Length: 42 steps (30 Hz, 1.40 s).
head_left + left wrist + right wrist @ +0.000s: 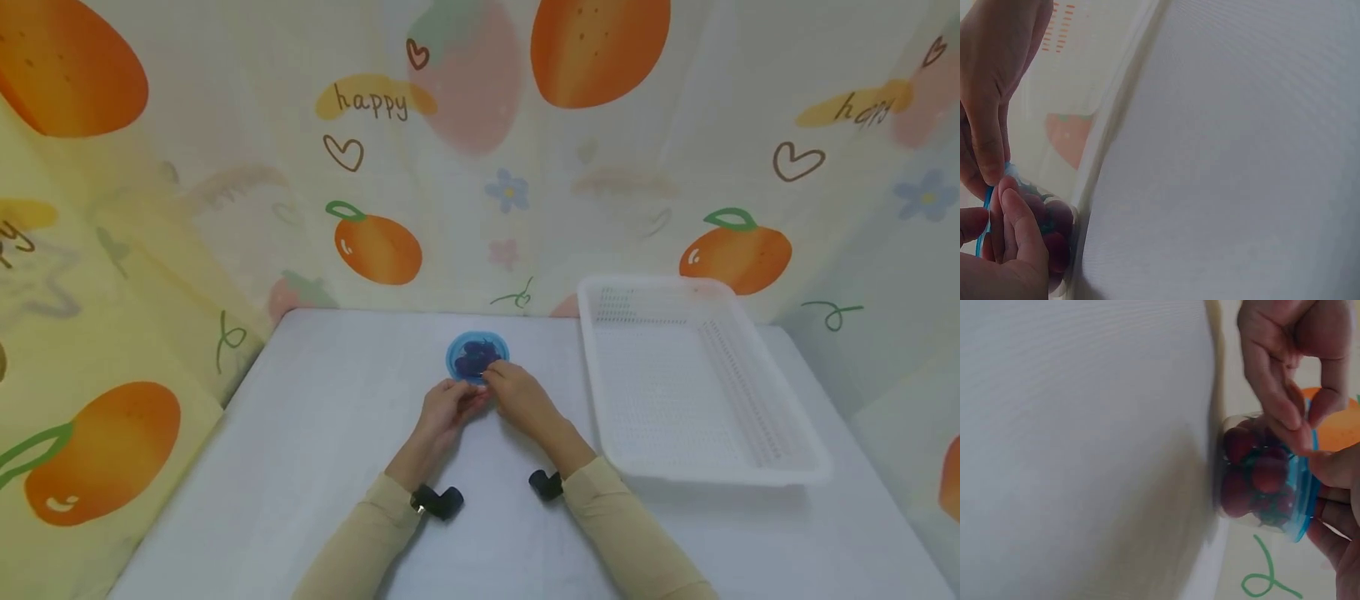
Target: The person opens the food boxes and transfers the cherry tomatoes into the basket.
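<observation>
so the clear, blue-rimmed tub (1300, 526) sits upright on the white table (322, 433), left of the white basket (720, 477); dark red round fruit (1269, 475) inside; left hand (447, 410) and right hand (525, 402) both pinch its rim at the near side, thumbs and fingers nearly closed

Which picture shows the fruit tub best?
The right wrist view: the tub is large there, its clear side showing dark red fruit. The head view shows it small, from above; the left wrist view, partly hidden by the left hand.
</observation>
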Each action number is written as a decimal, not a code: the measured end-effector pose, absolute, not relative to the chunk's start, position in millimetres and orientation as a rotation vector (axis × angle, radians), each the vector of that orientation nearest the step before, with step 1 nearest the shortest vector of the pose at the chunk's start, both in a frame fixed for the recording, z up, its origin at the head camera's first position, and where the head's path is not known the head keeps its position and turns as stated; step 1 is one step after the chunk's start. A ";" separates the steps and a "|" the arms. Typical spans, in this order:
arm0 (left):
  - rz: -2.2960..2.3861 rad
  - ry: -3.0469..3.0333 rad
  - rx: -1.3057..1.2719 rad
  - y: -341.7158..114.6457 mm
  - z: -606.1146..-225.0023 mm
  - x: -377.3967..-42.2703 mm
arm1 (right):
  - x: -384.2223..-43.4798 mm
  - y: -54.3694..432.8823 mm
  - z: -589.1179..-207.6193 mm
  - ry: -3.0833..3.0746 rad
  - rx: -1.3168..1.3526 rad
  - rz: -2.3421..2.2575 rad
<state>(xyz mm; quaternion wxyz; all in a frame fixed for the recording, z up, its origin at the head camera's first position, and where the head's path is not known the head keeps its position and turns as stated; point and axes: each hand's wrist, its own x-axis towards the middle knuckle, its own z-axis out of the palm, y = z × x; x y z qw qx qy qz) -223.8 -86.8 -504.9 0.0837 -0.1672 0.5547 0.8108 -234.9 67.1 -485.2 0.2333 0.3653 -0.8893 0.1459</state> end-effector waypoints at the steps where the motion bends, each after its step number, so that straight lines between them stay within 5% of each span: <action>1: 2.412 1.662 -0.491 -86.3 -504.8 -224.5 | -235.6 68.0 -484.0 -2.439 1.006 0.416; 42: 2.323 1.590 -0.474 -106.3 -505.7 -239.4 | -238.5 56.5 -486.4 -2.517 0.996 0.088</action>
